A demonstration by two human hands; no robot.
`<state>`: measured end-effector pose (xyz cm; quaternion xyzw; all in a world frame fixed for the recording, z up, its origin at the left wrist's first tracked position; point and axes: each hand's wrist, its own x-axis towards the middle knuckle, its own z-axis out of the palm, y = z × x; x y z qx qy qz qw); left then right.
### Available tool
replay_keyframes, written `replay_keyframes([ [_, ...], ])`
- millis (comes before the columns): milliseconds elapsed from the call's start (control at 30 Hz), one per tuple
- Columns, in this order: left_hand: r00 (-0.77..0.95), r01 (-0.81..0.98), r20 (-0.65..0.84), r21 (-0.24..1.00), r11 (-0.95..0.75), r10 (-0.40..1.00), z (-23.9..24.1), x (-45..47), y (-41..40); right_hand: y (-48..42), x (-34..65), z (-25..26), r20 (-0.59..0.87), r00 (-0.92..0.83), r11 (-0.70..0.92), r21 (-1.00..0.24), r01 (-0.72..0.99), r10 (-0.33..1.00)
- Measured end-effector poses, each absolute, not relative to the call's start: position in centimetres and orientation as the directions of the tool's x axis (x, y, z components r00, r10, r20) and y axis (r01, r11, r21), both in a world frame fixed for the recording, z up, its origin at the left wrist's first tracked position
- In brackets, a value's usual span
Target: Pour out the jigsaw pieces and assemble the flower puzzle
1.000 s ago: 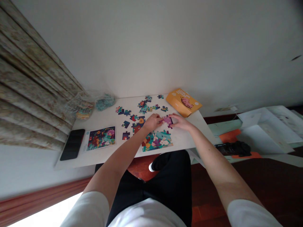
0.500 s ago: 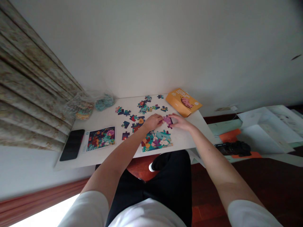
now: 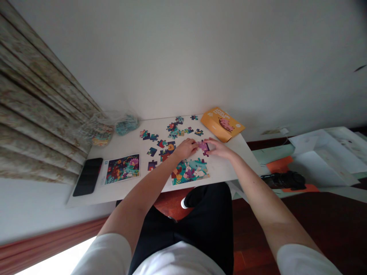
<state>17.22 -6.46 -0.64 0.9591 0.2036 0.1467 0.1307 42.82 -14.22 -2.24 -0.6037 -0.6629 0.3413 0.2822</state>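
Observation:
My left hand [image 3: 185,148] and my right hand [image 3: 218,148] meet over a small purple cluster of joined puzzle pieces [image 3: 203,146] on the white table [image 3: 220,170]. Both hands have their fingers curled and pinched on the cluster's edges. Just below them lies a partly assembled puzzle section [image 3: 189,170] with rabbits on teal. Loose puzzle pieces [image 3: 175,130] are scattered above and left of my hands.
An orange puzzle box [image 3: 222,123] lies at the table's far right. A reference picture card [image 3: 122,168] and a black phone [image 3: 87,176] lie at the left. Clear bags of pieces [image 3: 111,125] sit by the curtain. Papers and a black object cover a low surface at the right.

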Motion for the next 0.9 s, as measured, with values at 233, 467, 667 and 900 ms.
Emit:
replay_keyframes([
  [233,0.859,0.393,0.222,0.291,-0.872,0.461,-1.1,17.6,-6.9,-14.2,42.8,-2.5,-0.029,-0.112,0.047,-0.784,0.618,0.993],
  [467,0.856,0.424,0.201,0.256,-0.868,0.477,-0.9,17.6,-7.3,-14.2,42.8,-2.6,-0.030,-0.112,0.046,-0.783,0.620,0.993],
  [667,0.824,0.446,0.227,0.304,-0.842,0.519,-0.9,17.4,-7.7,-14.3,42.7,-2.3,-0.027,-0.117,0.051,-0.783,0.620,0.993],
  [900,0.612,0.590,0.352,0.392,-0.706,0.708,-0.1,12.3,-9.6,-14.4,42.6,-2.0,-0.022,-0.123,0.057,-0.794,0.605,0.992],
])
